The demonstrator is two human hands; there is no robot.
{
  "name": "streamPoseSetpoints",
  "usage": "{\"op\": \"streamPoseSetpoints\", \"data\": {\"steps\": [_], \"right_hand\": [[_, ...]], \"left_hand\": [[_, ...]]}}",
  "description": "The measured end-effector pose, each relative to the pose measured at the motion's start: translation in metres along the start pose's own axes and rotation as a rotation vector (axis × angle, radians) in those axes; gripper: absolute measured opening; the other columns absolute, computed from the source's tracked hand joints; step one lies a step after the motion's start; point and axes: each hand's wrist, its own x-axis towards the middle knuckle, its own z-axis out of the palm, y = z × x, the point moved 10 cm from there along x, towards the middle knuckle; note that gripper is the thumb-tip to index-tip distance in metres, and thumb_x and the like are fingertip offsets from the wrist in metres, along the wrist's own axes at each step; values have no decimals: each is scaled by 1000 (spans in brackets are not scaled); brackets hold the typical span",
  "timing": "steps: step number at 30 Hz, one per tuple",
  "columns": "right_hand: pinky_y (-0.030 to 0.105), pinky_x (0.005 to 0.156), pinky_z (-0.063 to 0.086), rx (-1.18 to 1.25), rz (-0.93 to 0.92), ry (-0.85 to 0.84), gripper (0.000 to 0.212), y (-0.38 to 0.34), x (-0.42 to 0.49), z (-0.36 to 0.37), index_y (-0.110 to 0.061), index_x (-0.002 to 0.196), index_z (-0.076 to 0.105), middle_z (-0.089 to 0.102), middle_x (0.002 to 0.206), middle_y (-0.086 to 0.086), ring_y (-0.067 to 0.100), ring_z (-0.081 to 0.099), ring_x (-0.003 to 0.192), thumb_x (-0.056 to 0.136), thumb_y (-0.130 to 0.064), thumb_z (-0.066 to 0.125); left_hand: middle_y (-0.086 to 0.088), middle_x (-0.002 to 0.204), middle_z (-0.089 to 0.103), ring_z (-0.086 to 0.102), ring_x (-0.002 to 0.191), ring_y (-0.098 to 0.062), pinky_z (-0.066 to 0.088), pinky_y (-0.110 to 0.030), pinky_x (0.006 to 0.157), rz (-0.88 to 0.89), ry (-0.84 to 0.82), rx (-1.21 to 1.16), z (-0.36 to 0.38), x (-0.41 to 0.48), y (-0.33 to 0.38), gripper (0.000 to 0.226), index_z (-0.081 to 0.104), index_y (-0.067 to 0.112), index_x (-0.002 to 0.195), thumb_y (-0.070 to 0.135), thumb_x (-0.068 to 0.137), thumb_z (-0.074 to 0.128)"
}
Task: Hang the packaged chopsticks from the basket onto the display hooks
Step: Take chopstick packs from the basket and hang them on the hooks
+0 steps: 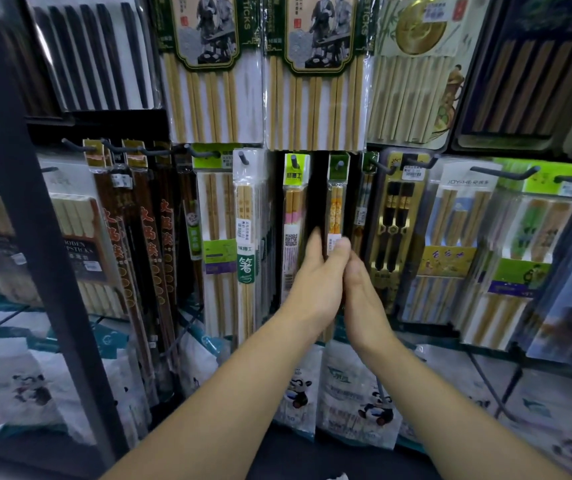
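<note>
Head view: both bare forearms reach up to a wall of hanging chopstick packs, and the two hands meet around one narrow orange-patterned chopstick pack (335,206) in the middle of the lower row. The green header card of this pack sits on a display hook (340,164), whose rounded tip shows through the card's hole, so the pack hangs upright from it. Its lower end comes out below the wrists.

The left grip (312,282) lies against the left side of the pack, its fingers (316,239) stretched upward along the edge and its thumb bent across the front of the wrapper, pinching it just below the white label. The right grip (360,289) presses in from the right, touching the left one. Its fingers pass out of sight behind the pack and the other thumb, so I cannot tell whether they are closed on the wrapper or only resting against it.

Just left of the held pack hangs a slim pink-banded pack (293,209) with a lime-green header, and further left a long pack with a green label (245,265). Just right hangs a pack of black-handled chopsticks (393,216) on gold backing. Above, two wide packs of pale bamboo chopsticks (315,98) with green-bordered picture cards overlap the hook row. Below the forearms lie panda-printed bags (357,393). A dark metal upright (18,202) slants across the left of the frame.
</note>
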Motion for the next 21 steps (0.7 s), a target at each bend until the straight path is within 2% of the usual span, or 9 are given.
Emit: {"op": "streamPoseSetpoints", "data": {"steps": [2, 4, 7, 10, 12, 14, 16, 18, 21], "right_hand": [[11, 101, 39, -50, 22, 26, 81, 15, -32, -8, -37, 155, 35, 47, 144, -28, -18, 43, 127, 90, -84, 23], [30, 107, 45, -88, 75, 28, 69, 39, -66, -13, -36, 142, 51, 58, 137, -18, -2, 53, 127, 93, -78, 28], [38, 93, 54, -153, 211, -26, 45, 87, -122, -12, -41, 109, 66, 69, 108, -10, 5, 65, 103, 97, -70, 33], [34, 77, 52, -292, 409, -177, 36, 142, -182, 1, -37, 90, 64, 68, 88, -3, 10, 64, 79, 102, -60, 40], [30, 65, 45, -396, 520, -333, 26, 185, -227, 15, -35, 86, 63, 64, 74, -10, 8, 59, 66, 105, -44, 48], [30, 67, 44, -523, 568, -443, 17, 228, -266, 23, -30, 90, 64, 60, 68, -13, 9, 59, 68, 103, -34, 55], [24, 72, 46, -640, 626, -530, 12, 270, -301, 28, -24, 102, 69, 69, 85, -9, 15, 65, 82, 101, -29, 58], [13, 62, 42, -728, 699, -639, 17, 309, -335, 33, -20, 107, 71, 73, 99, 1, 15, 63, 85, 100, -26, 57], [27, 71, 45, -746, 781, -739, 13, 356, -375, 40, -16, 98, 72, 72, 96, 9, 27, 67, 92, 96, -19, 59]], "left_hand": [[29, 152, 21, 20, 143, 4, 21, -27, 116, -15, -21, 17, -2, -32, -15, 73, 6, 44, 163, 51, 105, 50], [40, 145, 17, 19, 137, 11, 22, -24, 112, -13, -17, 44, -8, -70, -38, 72, 9, 51, 161, 51, 103, 54], [53, 138, 38, 39, 128, 22, 37, -21, 109, -92, -10, 117, -22, -116, -90, 49, 35, 62, 145, 53, 101, 56], [34, 114, 63, 57, 103, 19, 48, -7, 80, -223, -7, 288, -40, -146, -150, 22, 53, 57, 123, 47, 103, 56], [21, 108, 66, 60, 96, 12, 47, -5, 74, -302, 14, 421, -57, -165, -190, 15, 58, 44, 119, 40, 105, 56], [8, 114, 66, 63, 98, 0, 49, -12, 81, -379, 45, 519, -78, -183, -231, 15, 59, 34, 119, 29, 105, 58], [-2, 119, 64, 64, 108, -17, 53, -31, 93, -453, 93, 627, -103, -203, -266, 24, 62, 22, 125, 20, 101, 62], [-8, 123, 59, 58, 118, -29, 48, -42, 102, -534, 138, 776, -131, -225, -298, 35, 61, 13, 130, 18, 95, 65], [-19, 134, 54, 48, 128, -39, 42, -44, 106, -654, 203, 886, -166, -260, -335, 52, 53, 5, 139, 24, 93, 66]]}}
